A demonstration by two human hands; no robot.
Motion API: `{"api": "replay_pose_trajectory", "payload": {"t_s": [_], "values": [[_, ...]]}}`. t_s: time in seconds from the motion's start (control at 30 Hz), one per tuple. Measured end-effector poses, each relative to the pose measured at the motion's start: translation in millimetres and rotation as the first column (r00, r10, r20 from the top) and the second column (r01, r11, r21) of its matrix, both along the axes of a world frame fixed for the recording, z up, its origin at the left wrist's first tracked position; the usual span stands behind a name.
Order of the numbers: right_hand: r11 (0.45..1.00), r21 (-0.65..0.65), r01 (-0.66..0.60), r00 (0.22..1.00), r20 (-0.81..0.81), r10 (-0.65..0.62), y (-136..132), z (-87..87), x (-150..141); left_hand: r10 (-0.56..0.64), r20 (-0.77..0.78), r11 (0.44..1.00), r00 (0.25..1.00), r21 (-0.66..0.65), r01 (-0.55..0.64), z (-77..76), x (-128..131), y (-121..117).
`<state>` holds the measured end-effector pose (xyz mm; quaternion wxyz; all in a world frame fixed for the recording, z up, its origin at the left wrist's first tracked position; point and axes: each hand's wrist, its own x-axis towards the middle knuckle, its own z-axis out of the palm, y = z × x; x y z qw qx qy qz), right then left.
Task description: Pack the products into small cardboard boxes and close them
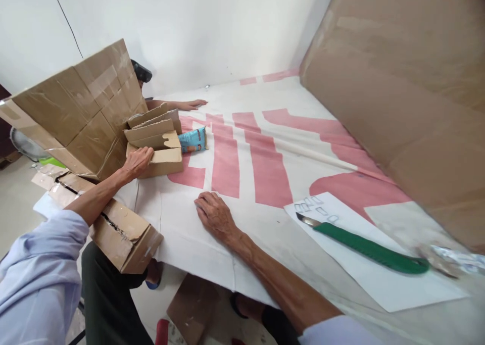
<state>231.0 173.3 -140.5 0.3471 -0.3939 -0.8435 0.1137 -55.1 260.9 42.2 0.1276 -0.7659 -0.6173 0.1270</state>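
Note:
At the table's left side my left hand (pixel 138 162) is closed over the near corner of a small open cardboard box (pixel 162 169), its fingers bent at the flap. The box's flaps stand up at the back. A blue printed packet (pixel 194 139) lies against the box's right side. My right hand (pixel 215 214) rests palm down on the cloth near the front edge, fingers loosely bent, with nothing in it. Its fingertips are partly hidden. To its right a green-handled knife (pixel 371 246) lies on a white paper sheet (pixel 379 284) with small drawn shapes.
A white-and-red cloth (pixel 267 170) covers the table. Large cardboard panels rise at left (pixel 83 112) and right (pixel 401 97). A long taped carton (pixel 125 231) sits under my left forearm. Another person's hand (pixel 191 104) rests at the far side. Clear crumpled plastic (pixel 458 259) lies at right.

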Motion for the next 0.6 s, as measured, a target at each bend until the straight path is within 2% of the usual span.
{"api": "replay_pose_trajectory", "payload": {"t_s": [0.07, 0.13, 0.2, 0.27, 0.3, 0.37, 0.43, 0.53, 0.6], "values": [[1.0, 0.004, -0.001, 1.0, -0.003, 0.001, -2.5, -2.5, 0.5, 0.003, 0.031, 1.0, 1.0, 0.008, -0.003, -4.7, 6.6, -3.0], [1.0, 0.006, -0.01, 1.0, -0.026, 0.01, -5.1, -5.6, 1.5, -0.002, 0.048, 1.0, 0.999, -0.011, 0.003, -1.8, 7.4, -8.4], [0.999, -0.003, -0.034, 0.996, -0.088, 0.033, -3.3, -6.8, 3.4, -0.047, 0.094, 0.997, 0.994, -0.053, 0.052, 10.5, 0.6, -10.7], [0.999, -0.028, -0.028, 0.983, -0.184, 0.022, 9.2, -3.2, 5.9, -0.086, 0.247, 0.995, 0.965, -0.036, 0.098, 29.8, -12.5, -3.4], [0.999, -0.047, -0.004, 0.971, -0.237, -0.008, 21.0, 0.9, 7.2, -0.074, 0.376, 0.997, 0.924, 0.021, 0.071, 40.2, -20.5, 5.0], [0.991, -0.108, 0.076, 0.936, -0.336, -0.108, 56.3, 12.2, 8.3, 0.034, 0.575, 0.981, 0.818, 0.137, -0.137, 57.4, -36.9, 30.3], [0.968, -0.214, 0.128, 0.886, -0.414, -0.209, 102.8, 23.6, 5.9, 0.18, 0.687, 0.929, 0.704, 0.117, -0.351, 65.1, -51.2, 62.1], [0.904, -0.42, 0.086, 0.794, -0.52, -0.316, 173.0, 31.7, -5.6, 0.345, 0.773, 0.87, 0.532, -0.05, -0.491, 57.0, -65.9, 107.7], [0.89, -0.455, -0.018, 0.748, -0.598, -0.29, 207.3, 29.1, -16.1, 0.376, 0.8, 0.875, 0.467, -0.141, -0.464, 44.1, -72.5, 130.3]]}}
